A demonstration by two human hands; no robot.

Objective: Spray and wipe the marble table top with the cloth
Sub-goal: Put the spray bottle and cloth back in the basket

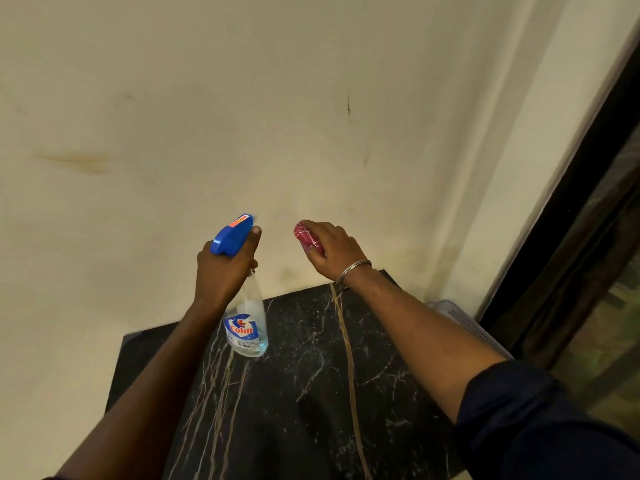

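- Sleeve of dark navy cloth (540, 427) covers the right upper arm at the nearest corner; both forearms reach forward over the bench.
- Black marble bench (311, 393), veined in white and tan, lies under both arms and butts against the wall.
- Clear plastic spray bottle with a blue trigger head (246, 327) hangs above the bench's left part, tilted, held off the surface.
- Left hand (221, 271) has its grip clamped around the bottle's neck, one finger lying along the head.
- Right hand (332, 251), with a metal bangle (353, 271) at the wrist, has its grip closed on a bunched red patterned cloth (308, 237), above the bench's far edge.
- Cream wall (242, 116), stained, rises behind.
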